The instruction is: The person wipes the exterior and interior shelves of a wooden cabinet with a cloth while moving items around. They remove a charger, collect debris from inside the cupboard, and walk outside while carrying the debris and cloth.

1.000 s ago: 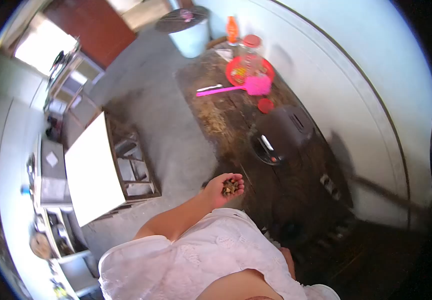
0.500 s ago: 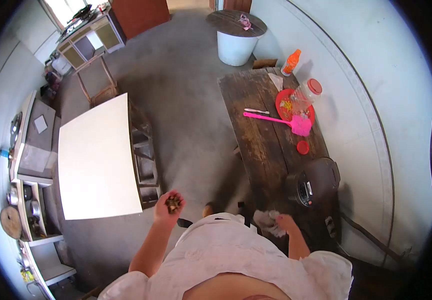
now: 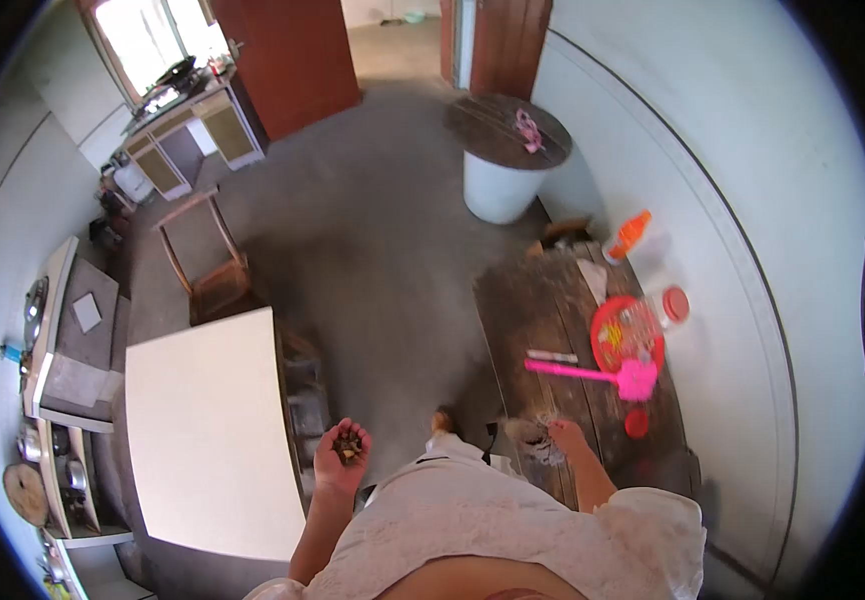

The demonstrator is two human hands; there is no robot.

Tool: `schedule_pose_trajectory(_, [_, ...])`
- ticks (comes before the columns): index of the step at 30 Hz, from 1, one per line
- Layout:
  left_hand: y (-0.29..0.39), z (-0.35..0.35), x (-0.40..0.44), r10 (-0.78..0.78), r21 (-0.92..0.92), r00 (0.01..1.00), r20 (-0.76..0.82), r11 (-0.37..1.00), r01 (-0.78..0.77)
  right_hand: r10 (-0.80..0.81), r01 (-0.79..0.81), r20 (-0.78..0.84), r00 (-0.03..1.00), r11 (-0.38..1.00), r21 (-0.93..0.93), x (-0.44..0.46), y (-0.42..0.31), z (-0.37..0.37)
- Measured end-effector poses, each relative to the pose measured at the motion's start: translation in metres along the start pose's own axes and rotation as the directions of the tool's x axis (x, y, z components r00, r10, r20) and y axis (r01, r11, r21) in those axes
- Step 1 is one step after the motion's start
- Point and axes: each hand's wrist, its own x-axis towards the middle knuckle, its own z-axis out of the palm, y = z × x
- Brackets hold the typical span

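My left hand [image 3: 330, 473] is cupped palm up, its fingers curled round a small heap of brown pieces [image 3: 350, 448], too small to name surely. Between the fingers of my right hand [image 3: 573, 442] hangs a crumpled greyish rag [image 3: 535, 440], blurred by motion. This hand is over the near side of a dark wooden table [image 3: 518, 300]. Close by on that table are a pink fly swatter [image 3: 637, 380], a round red lid [image 3: 637, 424] and a thin white stick-like item [image 3: 553, 356]. The white-topped table [image 3: 208, 430] stands left of my left hand.
A red plate [image 3: 602, 330], a clear jar [image 3: 643, 320] and an orange bottle [image 3: 629, 237] are on the dark table. Ahead stand a wood-covered white tub [image 3: 498, 190], a wooden chair [image 3: 225, 282] and a red door [image 3: 288, 60]. Shelves [image 3: 83, 480] line the left wall.
The view has tilted up and moved forward, so the tables sit lower in the picture and more of the doorway shows. Both hands keep hold of the brown pieces and the rag.
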Motion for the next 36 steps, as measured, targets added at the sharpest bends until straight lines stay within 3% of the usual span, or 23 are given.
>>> schedule_pose_trajectory(2, [0.023,0.030,0.034,0.062,0.011,0.998,-0.027,0.998,-0.061,-0.005,0.008,0.031,1.000,0.995,-0.095,0.049,-0.044,0.013])
schedule_pose_trajectory(5, [0.061,0.072,0.080,0.108,-0.085,0.994,0.034,0.991,-0.104,-0.226,0.221,0.141,0.964,0.974,0.050,0.126,-0.102,0.026])
schedule_pose_trajectory(7, [0.086,0.095,0.112,0.145,-0.102,0.988,0.056,0.985,-0.139,-0.219,0.213,0.133,0.967,0.975,0.055,0.149,-0.179,0.027])
schedule_pose_trajectory(11, [0.138,0.138,0.193,0.263,-0.147,0.963,-0.058,0.952,-0.269,-0.259,0.247,0.143,0.955,0.964,0.097,0.234,-0.299,0.042])
schedule_pose_trajectory(13, [0.168,0.171,0.249,0.294,-0.129,0.950,-0.107,0.943,-0.306,-0.175,0.173,0.123,0.977,0.985,0.024,0.281,-0.346,0.055])
schedule_pose_trajectory(14, [0.178,0.188,0.271,0.266,-0.147,0.957,-0.111,0.948,-0.281,-0.167,0.164,0.124,0.978,0.986,0.033,0.293,-0.359,0.059])
schedule_pose_trajectory(16, [0.206,0.241,0.328,0.240,-0.108,0.960,-0.141,0.961,-0.256,-0.238,0.204,0.096,0.967,0.939,0.275,0.333,-0.408,0.063])
schedule_pose_trajectory(19, [0.217,0.343,0.415,0.157,-0.017,0.985,0.068,0.988,-0.156,-0.235,0.223,0.026,0.972,0.948,0.227,0.379,-0.478,0.049])
schedule_pose_trajectory(21, [0.215,0.426,0.457,0.055,0.057,0.996,0.064,0.997,-0.059,-0.247,0.237,0.016,0.969,0.944,0.229,0.402,-0.517,0.038])
schedule_pose_trajectory(23, [0.214,0.490,0.506,-0.060,0.091,0.974,0.221,0.995,0.041,-0.224,0.228,-0.048,0.974,0.940,0.254,0.430,-0.563,0.026])
schedule_pose_trajectory(25, [0.210,0.549,0.558,-0.151,0.125,0.952,0.265,0.985,0.121,-0.186,0.195,-0.059,0.981,0.940,0.279,0.472,-0.603,0.018])
schedule_pose_trajectory(27, [0.212,0.585,0.619,-0.147,0.105,0.947,0.284,0.987,0.121,-0.143,0.159,-0.076,0.987,0.946,0.282,0.533,-0.639,0.021])
schedule_pose_trajectory(29, [0.206,0.603,0.666,-0.189,0.082,0.942,0.276,0.981,0.173,-0.191,0.209,-0.088,0.978,0.920,0.333,0.577,-0.670,0.013])
schedule_pose_trajectory(31, [0.227,0.630,0.724,-0.147,0.090,0.982,0.115,0.986,0.137,-0.152,0.172,-0.089,0.984,0.936,0.306,0.626,-0.732,0.003])
schedule_pose_trajectory(32, [0.240,0.646,0.738,-0.131,0.075,0.991,0.024,0.989,0.129,-0.207,0.220,-0.084,0.975,0.953,0.207,0.654,-0.759,0.004])
schedule_pose_trajectory(33, [0.257,0.651,0.760,-0.138,0.088,0.990,0.012,0.987,0.136,-0.251,0.257,-0.069,0.966,0.961,0.104,0.676,-0.784,0.005])
schedule_pose_trajectory(35, [0.289,0.659,0.810,-0.075,0.014,0.993,0.096,0.997,0.074,-0.280,0.287,-0.067,0.958,0.939,0.188,0.710,-0.862,0.003])
schedule_pose_trajectory(36, [0.304,0.673,0.823,0.004,0.002,1.000,0.026,1.000,-0.004,-0.266,0.274,-0.066,0.962,0.945,0.177,0.729,-0.893,0.002])
